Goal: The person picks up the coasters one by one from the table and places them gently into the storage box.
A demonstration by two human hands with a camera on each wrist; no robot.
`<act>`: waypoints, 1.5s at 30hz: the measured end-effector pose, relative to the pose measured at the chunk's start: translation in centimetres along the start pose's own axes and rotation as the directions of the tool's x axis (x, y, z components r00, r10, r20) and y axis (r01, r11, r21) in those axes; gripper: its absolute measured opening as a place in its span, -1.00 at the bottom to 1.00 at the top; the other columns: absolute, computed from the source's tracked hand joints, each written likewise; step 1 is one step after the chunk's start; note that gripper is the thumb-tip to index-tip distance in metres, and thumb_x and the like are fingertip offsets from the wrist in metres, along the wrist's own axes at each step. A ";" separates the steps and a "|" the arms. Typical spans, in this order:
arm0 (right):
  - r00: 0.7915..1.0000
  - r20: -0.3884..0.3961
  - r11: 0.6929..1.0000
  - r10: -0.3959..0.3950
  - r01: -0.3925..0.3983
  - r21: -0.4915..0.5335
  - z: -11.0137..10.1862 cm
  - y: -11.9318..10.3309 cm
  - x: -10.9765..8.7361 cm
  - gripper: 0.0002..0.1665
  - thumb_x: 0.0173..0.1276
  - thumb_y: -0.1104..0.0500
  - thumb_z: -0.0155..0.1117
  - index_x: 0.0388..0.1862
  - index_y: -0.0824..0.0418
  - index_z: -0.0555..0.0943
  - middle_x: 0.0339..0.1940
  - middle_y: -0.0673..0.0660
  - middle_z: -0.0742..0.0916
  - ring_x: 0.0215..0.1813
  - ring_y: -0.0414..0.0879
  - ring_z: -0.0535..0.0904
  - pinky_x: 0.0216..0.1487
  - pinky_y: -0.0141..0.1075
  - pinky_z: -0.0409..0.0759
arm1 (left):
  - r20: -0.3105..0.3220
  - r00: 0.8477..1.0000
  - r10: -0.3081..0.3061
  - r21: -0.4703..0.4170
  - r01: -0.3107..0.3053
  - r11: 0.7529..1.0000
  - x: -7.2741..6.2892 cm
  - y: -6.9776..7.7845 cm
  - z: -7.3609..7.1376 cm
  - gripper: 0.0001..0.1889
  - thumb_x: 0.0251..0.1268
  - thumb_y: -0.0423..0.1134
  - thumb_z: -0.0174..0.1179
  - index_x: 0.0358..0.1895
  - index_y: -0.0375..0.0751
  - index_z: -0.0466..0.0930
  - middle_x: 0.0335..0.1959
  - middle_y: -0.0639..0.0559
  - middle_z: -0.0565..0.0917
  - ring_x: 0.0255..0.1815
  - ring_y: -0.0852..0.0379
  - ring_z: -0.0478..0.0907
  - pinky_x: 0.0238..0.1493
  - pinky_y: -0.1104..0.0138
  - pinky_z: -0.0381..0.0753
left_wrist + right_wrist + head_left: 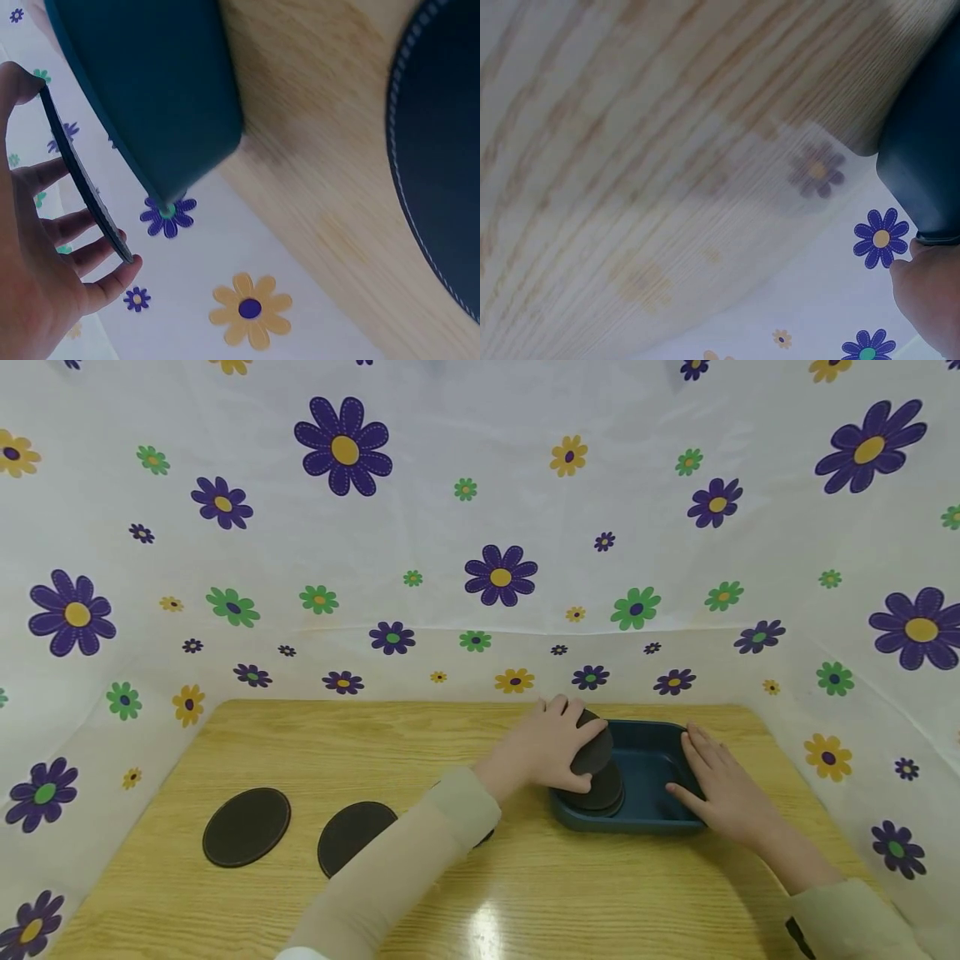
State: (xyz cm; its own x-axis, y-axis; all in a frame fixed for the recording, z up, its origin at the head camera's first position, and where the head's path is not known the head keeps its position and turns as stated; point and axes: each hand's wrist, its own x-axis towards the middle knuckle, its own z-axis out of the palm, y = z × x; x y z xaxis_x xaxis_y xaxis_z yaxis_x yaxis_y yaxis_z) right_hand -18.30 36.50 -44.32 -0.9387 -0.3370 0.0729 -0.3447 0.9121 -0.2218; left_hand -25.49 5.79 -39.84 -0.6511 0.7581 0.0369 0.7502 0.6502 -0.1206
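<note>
My left hand (551,745) grips a round black coaster (596,748) by its edges, tilted above the left end of a dark blue tray (630,827). In the left wrist view, the thumb and fingertips pinch opposite edges of this thin coaster (82,180). Under it, a small stack of black coasters (606,792) lies in the tray's left part. My right hand (723,789) holds the tray's right rim, its thumb over the inner side. Only part of that hand shows by the tray's edge in the right wrist view.
Two more black coasters, one at far left (247,827) and one nearer the middle (356,837), lie on the wooden table (480,893). The left forearm partly covers the nearer one, and a dark edge shows past the sleeve. A white flowered cloth (420,527) surrounds the table.
</note>
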 end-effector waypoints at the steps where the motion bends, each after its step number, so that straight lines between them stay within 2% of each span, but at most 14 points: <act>1: 1.000 -0.001 1.000 0.000 0.000 0.002 0.0 0.0 0.0 0.09 0.63 -0.18 0.15 0.68 0.58 -0.02 0.73 0.55 0.06 0.77 0.41 -0.10 0.76 0.18 -0.27 | 0.000 1.000 0.004 0.001 -0.004 1.000 0.1 0.3 0.0 -0.13 0.31 0.39 0.19 0.65 0.21 0.24 0.49 -0.08 0.38 0.44 -0.08 0.36 0.42 0.00 0.47; 13: 1.000 0.000 1.000 0.007 -0.007 -0.013 -0.1 -0.1 0.1 0.08 0.62 -0.16 0.17 0.68 0.57 0.00 0.73 0.54 0.08 0.77 0.40 -0.10 0.74 0.24 -0.18 | 0.000 0.999 0.039 0.039 -0.038 0.998 1.3 2.8 0.4 -0.13 0.35 0.43 0.12 0.68 0.25 0.20 0.53 -0.02 0.40 0.48 -0.02 0.39 0.47 0.05 0.46; 18: 1.000 -0.007 1.000 0.001 -0.001 -0.021 -0.2 -0.2 0.2 0.07 0.63 -0.17 0.17 0.67 0.58 0.02 0.72 0.55 0.10 0.76 0.41 -0.07 0.73 0.26 -0.13 | 0.014 0.999 0.046 0.039 -0.047 0.998 1.6 3.5 0.6 -0.14 0.38 0.42 0.10 0.68 0.26 0.20 0.58 -0.02 0.36 0.53 -0.02 0.35 0.50 0.02 0.43; 23: 1.000 -0.007 1.000 0.004 -0.004 -0.018 -0.2 -0.2 0.1 0.07 0.62 -0.16 0.16 0.67 0.59 0.03 0.72 0.56 0.10 0.76 0.42 -0.07 0.73 0.27 -0.13 | 0.024 0.999 0.046 0.076 -0.048 0.996 1.8 4.0 0.9 -0.16 0.41 0.45 0.04 0.69 0.30 0.18 0.59 0.02 0.35 0.56 0.00 0.33 0.53 0.05 0.41; 34: 1.000 0.004 1.000 0.015 -0.015 -0.006 -0.1 -0.3 0.1 0.08 0.63 -0.18 0.15 0.67 0.58 0.01 0.73 0.55 0.07 0.76 0.42 -0.08 0.74 0.25 -0.18 | 0.086 0.996 0.033 0.143 -0.045 0.989 2.0 4.5 1.7 -0.25 0.51 0.45 -0.08 0.67 0.35 0.20 0.59 0.09 0.34 0.57 0.09 0.32 0.54 0.17 0.39; 45: 1.000 0.005 1.000 0.019 -0.019 -0.005 0.2 0.0 0.1 0.09 0.62 -0.19 0.15 0.68 0.58 0.00 0.73 0.54 0.06 0.76 0.43 -0.09 0.75 0.22 -0.22 | 0.061 0.997 0.043 0.184 -0.054 0.981 1.1 3.9 1.6 -0.28 0.55 0.42 -0.11 0.67 0.30 0.22 0.57 0.08 0.38 0.53 0.09 0.35 0.48 0.21 0.43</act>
State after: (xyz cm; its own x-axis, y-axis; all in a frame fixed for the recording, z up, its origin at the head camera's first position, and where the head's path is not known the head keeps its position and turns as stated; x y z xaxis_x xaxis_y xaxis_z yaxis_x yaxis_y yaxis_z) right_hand -18.41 36.38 -44.48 -0.9449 -0.3211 0.0637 -0.3271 0.9195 -0.2181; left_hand -23.53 9.08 -41.85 -0.6241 0.7808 -0.0291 0.7498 0.5880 -0.3033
